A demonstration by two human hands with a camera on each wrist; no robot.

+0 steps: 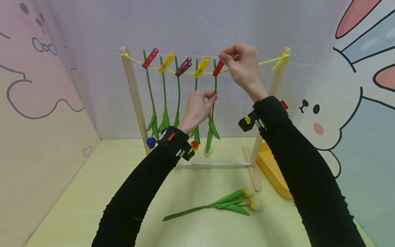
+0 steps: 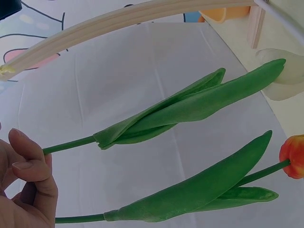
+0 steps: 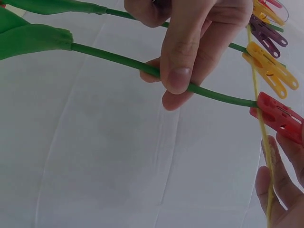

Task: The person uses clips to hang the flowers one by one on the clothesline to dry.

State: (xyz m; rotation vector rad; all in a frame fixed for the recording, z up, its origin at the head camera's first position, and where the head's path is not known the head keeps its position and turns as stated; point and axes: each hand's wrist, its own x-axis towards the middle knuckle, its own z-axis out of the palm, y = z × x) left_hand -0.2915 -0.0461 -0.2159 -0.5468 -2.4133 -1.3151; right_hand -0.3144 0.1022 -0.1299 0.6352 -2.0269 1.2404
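My left hand (image 1: 197, 108) pinches the green stem of an artificial white tulip (image 1: 208, 152) between thumb and fingers, a little below the yellow string (image 1: 265, 63). The flower hangs head down. At the stem's upper end, my right hand (image 1: 245, 65) pinches the tail of a red clothespin (image 1: 218, 68); in the right wrist view the front of this clothespin (image 3: 268, 111) is on the string and the stem tip. Close beside, an orange tulip (image 2: 295, 156) hangs upside down from a yellow clothespin (image 1: 202, 66).
More tulips, one of them blue (image 1: 151, 142), hang to the left from purple (image 1: 183, 66), yellow and red clothespins. The string runs between wooden posts (image 1: 134, 92). Yellow-white tulips (image 1: 228, 202) lie on the table (image 1: 92, 206). An orange tray (image 1: 271, 168) sits behind the right forearm.
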